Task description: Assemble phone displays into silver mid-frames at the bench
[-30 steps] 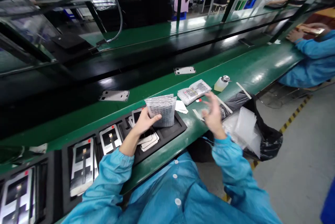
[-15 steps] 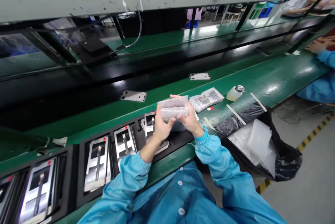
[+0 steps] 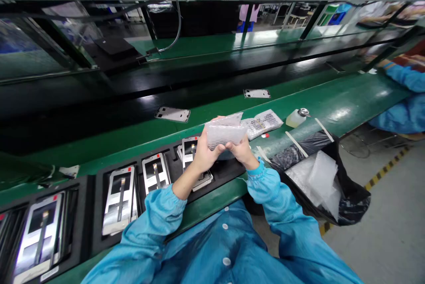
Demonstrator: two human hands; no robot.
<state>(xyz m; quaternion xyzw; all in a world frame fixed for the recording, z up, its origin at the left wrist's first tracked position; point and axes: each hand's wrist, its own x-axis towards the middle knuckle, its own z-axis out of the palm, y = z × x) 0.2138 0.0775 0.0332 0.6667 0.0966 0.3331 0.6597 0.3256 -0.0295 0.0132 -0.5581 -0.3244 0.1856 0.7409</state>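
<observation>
A translucent bubble-wrap bag (image 3: 226,135) is held up above the bench edge between both hands. My left hand (image 3: 206,154) grips its left side, thumb on the near face. My right hand (image 3: 241,151) grips the right side, its thumb close to the other one. Whether anything is inside the bag I cannot tell. Just left of my hands, a phone screen assembly (image 3: 190,153) lies in a black foam tray (image 3: 229,169). Behind my right hand is a flat stack of bubble-wrapped pieces (image 3: 265,123).
Several more screen assemblies (image 3: 119,200) fill tray slots at left. Two phone frames (image 3: 172,114) lie on the green ledge. A pump bottle (image 3: 296,118) stands at right, above a black plastic bag (image 3: 353,195) holding bubble wrap. A co-worker's blue sleeve (image 3: 407,75) is at far right.
The bubble-wrap bag has turned in my hands and now shows a broader face, its top flap raised at the right. Both hands still hold it; the view has shifted slightly.
</observation>
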